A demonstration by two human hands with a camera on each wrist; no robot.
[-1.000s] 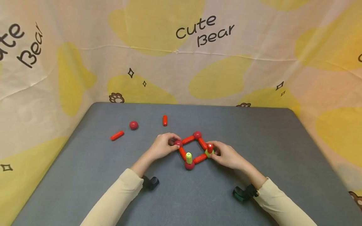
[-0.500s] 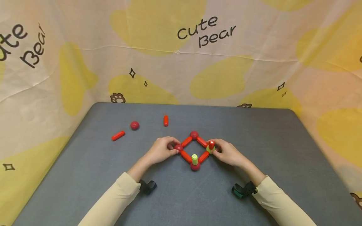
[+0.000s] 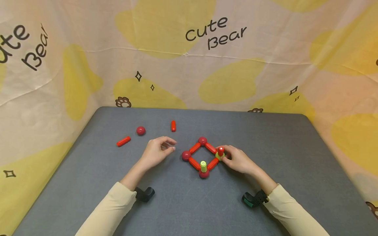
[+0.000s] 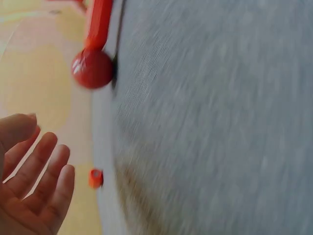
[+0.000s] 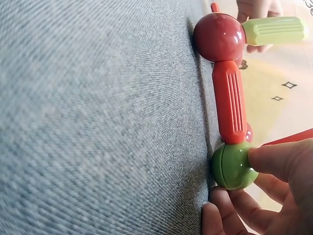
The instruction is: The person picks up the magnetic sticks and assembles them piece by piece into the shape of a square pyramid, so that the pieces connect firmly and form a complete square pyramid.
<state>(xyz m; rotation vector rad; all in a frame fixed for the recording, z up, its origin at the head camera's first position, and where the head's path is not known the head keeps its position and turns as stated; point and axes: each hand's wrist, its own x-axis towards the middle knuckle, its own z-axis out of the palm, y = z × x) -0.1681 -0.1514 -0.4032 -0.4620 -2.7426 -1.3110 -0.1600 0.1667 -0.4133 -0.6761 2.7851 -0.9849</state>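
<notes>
Red rods and balls form a diamond frame on the table, with a red ball [image 3: 202, 141] at its far corner. At the near corner, a yellow-green rod [image 3: 203, 166] stands up from another red ball [image 3: 204, 173]. My right hand [image 3: 237, 159] pinches the green ball [image 5: 234, 166] at the right corner; a red rod [image 3: 220, 151] rises from that ball. My left hand [image 3: 156, 151] holds nothing, its fingers loosely bent. It hovers left of the frame, apart from the left corner's red ball [image 3: 186, 155].
Beyond my left hand lie a loose red rod [image 3: 173, 126], a loose red ball [image 3: 140, 130] and another red rod [image 3: 123, 141]. The grey table [image 3: 265, 131] ends at a patterned cloth [image 3: 165, 65] behind and at the sides.
My left hand has let go of the left red ball and moved left, away from it. Earlier, the frame turned slightly into a diamond. My right hand stays at the green ball.
</notes>
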